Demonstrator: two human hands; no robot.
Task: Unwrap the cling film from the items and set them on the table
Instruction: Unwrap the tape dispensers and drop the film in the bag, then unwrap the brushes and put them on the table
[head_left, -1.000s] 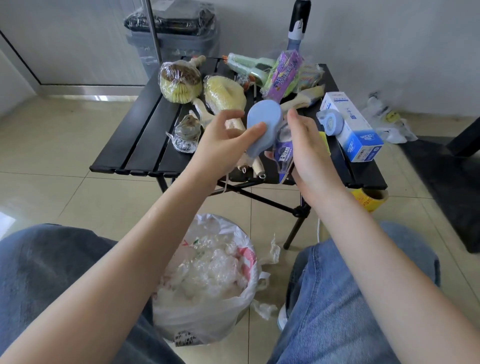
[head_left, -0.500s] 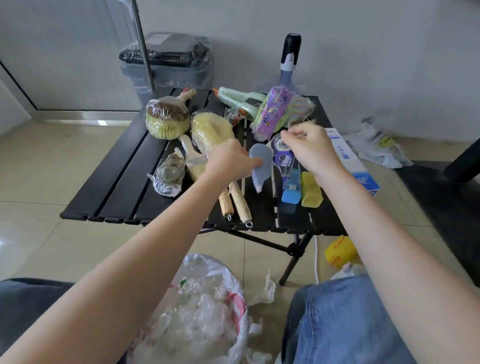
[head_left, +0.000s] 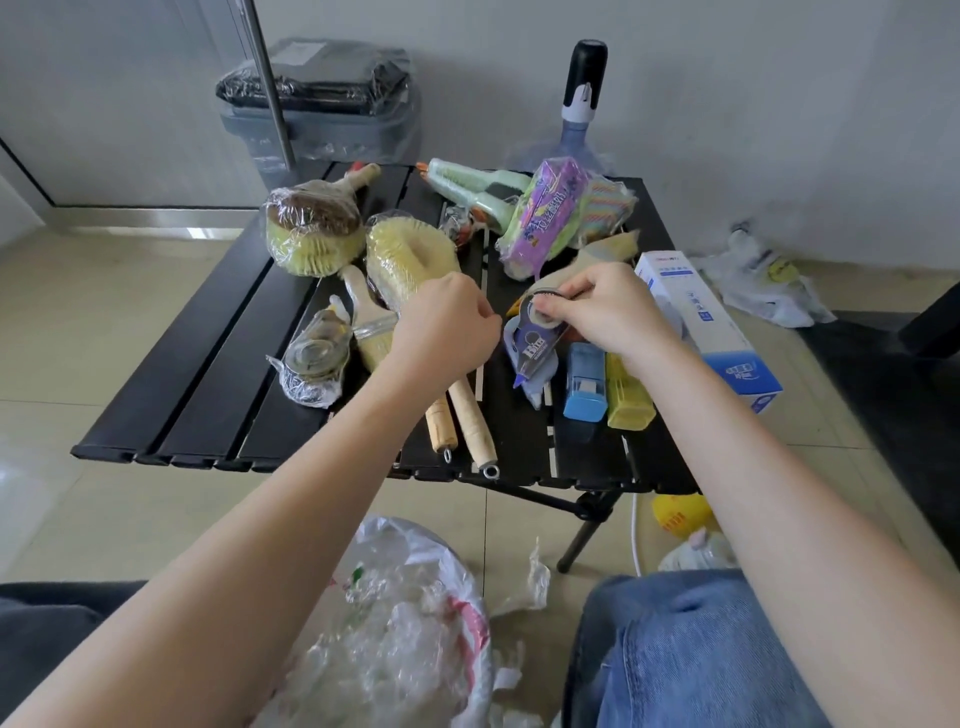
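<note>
1. The right hand (head_left: 610, 312) pinches a purple tape dispenser (head_left: 532, 343) at its top, just above the black table (head_left: 218, 384).
2. The left hand (head_left: 447, 332) hovers beside it, fingers curled; whether it grips anything I cannot tell.
3. Blue (head_left: 586, 387) and yellow (head_left: 628, 400) cases lie just right of the dispenser.
4. Wrapped brushes (head_left: 311, 228) sit farther back.

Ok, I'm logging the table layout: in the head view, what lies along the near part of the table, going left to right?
Cling-wrapped round item → two wooden brush handles → purple correction tape dispenser → blue stamp-like block → yellow block → white and blue box.
</note>
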